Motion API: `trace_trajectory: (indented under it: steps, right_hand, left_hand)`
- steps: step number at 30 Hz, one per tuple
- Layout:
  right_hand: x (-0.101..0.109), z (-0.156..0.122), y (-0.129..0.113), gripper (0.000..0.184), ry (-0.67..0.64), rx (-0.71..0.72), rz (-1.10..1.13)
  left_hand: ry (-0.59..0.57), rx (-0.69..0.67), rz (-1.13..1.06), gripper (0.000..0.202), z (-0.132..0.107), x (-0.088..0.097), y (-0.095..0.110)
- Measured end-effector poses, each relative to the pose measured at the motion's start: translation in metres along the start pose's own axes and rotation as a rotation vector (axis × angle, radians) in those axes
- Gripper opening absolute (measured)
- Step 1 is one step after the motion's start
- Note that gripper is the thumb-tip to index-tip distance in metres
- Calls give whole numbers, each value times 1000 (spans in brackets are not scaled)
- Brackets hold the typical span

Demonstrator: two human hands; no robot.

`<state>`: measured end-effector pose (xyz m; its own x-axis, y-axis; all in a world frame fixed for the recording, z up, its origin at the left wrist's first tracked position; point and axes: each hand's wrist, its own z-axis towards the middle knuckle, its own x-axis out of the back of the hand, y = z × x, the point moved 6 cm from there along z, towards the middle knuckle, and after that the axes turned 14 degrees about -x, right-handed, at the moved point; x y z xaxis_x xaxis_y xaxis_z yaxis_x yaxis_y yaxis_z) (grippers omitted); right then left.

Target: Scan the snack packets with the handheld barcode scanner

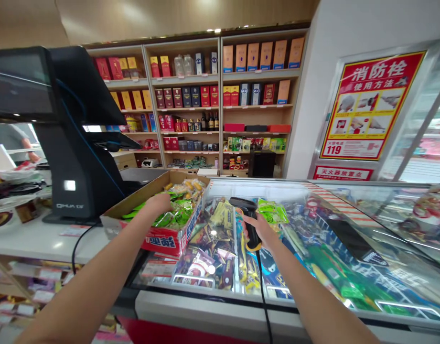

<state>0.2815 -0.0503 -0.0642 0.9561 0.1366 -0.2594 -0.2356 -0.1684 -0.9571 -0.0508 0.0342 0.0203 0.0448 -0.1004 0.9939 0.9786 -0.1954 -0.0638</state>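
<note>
My right hand [255,223] is wrapped round the grip of a black and yellow barcode scanner [252,235], held above the glass lid of a chest freezer [212,297]. Its cable hangs down over the front edge. My left hand [158,204] reaches into an open cardboard box [161,242] with a red front. Green snack packets [182,212] fill the near part, beside and below that hand, and yellowish packets [191,186] lie behind them. The fingers of this hand are hidden. Just beyond the scanner, a green packet [273,211] lies on the freezer top.
A black point-of-sale terminal [83,162] stands on the white counter [62,246] to the left. On the freezer's right side lies a dark phone-like slab [356,241]. Shelves of boxed bottles [186,98] line the back wall. Part of another person [15,143] shows at far left.
</note>
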Motion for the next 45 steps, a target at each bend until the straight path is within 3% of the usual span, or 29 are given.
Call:
trace_trajectory:
  steps: [4, 7, 11, 14, 16, 18, 21, 23, 25, 29, 34, 39, 45]
  right_hand:
    - [14, -1, 13, 36, -5, -38, -31]
    - [20, -2, 14, 36, -9, -27, -15]
    - [19, -4, 11, 34, -36, 3, 16]
    - [18, -5, 9, 36, -50, 17, 46]
    - [19, -6, 7, 38, -59, 25, 77]
    - [20, -7, 5, 40, -79, 26, 117]
    - [21, -11, 0, 42, -122, 28, 171]
    - [21, -13, -2, 43, -153, 23, 176]
    - [18, -16, -2, 44, -189, 5, 138]
    - [6, -22, 2, 44, -257, -31, -38]
    - [-4, -26, 4, 38, -267, -31, -161]
    - [-6, -24, 7, 38, -214, -68, -150]
    - [-7, -21, 12, 37, -187, -96, -135]
  left_hand:
    - [187, -34, -112, 8, -8, 4, 6]
    - [485, -42, -278, 10, -18, 27, 16]
    - [915, -150, -634, 15, -38, 62, 38]
    - [1048, -255, -1030, 12, -42, 66, 72]
    - [996, -290, -1381, 11, -34, 52, 102]
    - [829, -302, -1710, 18, -22, 26, 136]
    - [552, -332, -1966, 41, -7, -17, 175]
    - [388, -337, -2128, 39, -2, -44, 187]
    - [240, -286, -2328, 24, 2, -67, 190]
    - [24, -152, -2520, 11, 3, -97, 186]
    - [-170, -42, -2566, 16, 5, -119, 190]
    - [-162, -14, -2587, 16, 7, -123, 190]
    - [-141, -19, -2516, 19, 2, -113, 191]
